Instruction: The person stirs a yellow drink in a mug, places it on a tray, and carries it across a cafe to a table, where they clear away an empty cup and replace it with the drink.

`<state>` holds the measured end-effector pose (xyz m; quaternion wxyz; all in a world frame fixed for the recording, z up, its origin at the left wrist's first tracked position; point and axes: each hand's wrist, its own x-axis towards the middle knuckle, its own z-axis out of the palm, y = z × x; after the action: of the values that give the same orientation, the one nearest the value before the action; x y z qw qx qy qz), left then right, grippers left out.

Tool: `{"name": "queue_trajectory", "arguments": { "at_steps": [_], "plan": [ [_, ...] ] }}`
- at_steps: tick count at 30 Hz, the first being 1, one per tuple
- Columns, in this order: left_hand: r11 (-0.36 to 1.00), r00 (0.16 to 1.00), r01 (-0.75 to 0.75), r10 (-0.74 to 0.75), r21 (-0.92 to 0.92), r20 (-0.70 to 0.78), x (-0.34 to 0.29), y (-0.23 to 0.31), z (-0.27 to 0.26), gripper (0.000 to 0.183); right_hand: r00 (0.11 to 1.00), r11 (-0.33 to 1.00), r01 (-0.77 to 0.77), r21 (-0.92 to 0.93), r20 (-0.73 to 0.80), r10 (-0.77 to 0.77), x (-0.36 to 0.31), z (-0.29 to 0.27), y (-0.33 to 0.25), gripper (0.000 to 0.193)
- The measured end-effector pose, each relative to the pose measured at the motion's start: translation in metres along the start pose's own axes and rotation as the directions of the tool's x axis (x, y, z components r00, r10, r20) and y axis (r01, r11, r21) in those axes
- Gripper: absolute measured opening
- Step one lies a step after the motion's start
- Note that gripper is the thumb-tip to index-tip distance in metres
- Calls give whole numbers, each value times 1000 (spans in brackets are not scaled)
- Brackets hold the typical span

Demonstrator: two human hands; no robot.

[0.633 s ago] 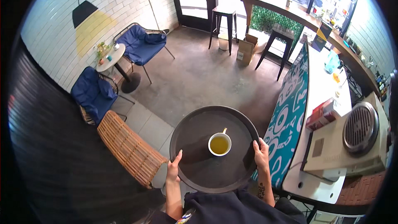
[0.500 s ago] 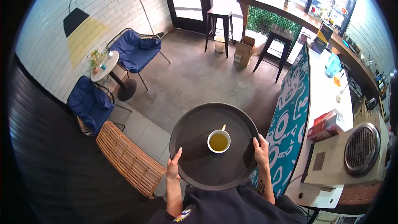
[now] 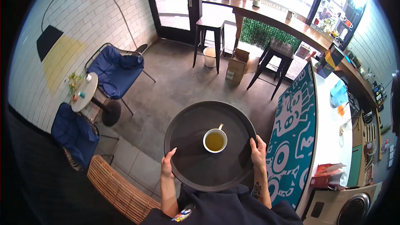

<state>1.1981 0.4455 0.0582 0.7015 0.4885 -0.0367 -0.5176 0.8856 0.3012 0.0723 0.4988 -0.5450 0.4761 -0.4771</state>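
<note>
a round, dark, matte serving tray (image 3: pixel 187 171) with a low raised lip is carried level in front of the person's body, near the bottom centre of the view. the left hand (image 3: pixel 167 166) is closed over the near left rim, thumb on top and the fingers hidden under the edge; the right hand (image 3: pixel 258 152) clasps the right rim the same way, fingers curled over the lip. gripping opposite sides looks like a way to keep the flat disc balanced so the drink does not slop.

a small white ceramic cup (image 3: pixel 215 140) with a pale handle pointing to the far side stands upright close to the middle of the tray, touching nothing else. it is filled nearly to the brim with a yellow-green liquid, and a central spot would put its weight evenly between the two hands.

just to the right of the tray runs a long counter with a white top (image 3: pixel 333 141) and a teal front panel patterned in white. to the left, on the grey concrete floor (image 3: pixel 175 79), a small round pale table (image 3: pixel 85 92) sits between two wire-frame chairs with blue cushions (image 3: pixel 118 71), and a curved slatted wooden bench (image 3: pixel 116 187) lies near the left hand. farther off stand two dark wooden stools (image 3: pixel 210 31) under a wooden bar ledge, with a brown cardboard box (image 3: pixel 236 64) between them. the left wall is white brick (image 3: pixel 96 12), smooth and glossy.
</note>
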Motion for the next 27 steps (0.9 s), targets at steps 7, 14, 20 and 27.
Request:
{"name": "queue_trajectory", "arguments": {
  "at_steps": [7, 14, 20, 27],
  "plan": [
    [996, 996, -2, -6, 93, 83, 168, 59, 61, 32, 988, 1000, 9, 10, -155, -7, 132, 58, -4, 16],
    [975, 982, 119, -143, 186, 121, 285, 123, 149, 27, 961, 998, -24, 51, -275, 37, 237, 93, -15, 17],
    [972, 959, 193, -215, 132, 186, 412, 126, 170, 27, 950, 999, -43, 26, -308, 49, 335, 110, -1, 16],
    [991, 940, 133, -132, 19, 314, 515, 153, 264, 32, 949, 999, 29, 46, -314, -14, 485, 119, 8, 20]
  ]
}}
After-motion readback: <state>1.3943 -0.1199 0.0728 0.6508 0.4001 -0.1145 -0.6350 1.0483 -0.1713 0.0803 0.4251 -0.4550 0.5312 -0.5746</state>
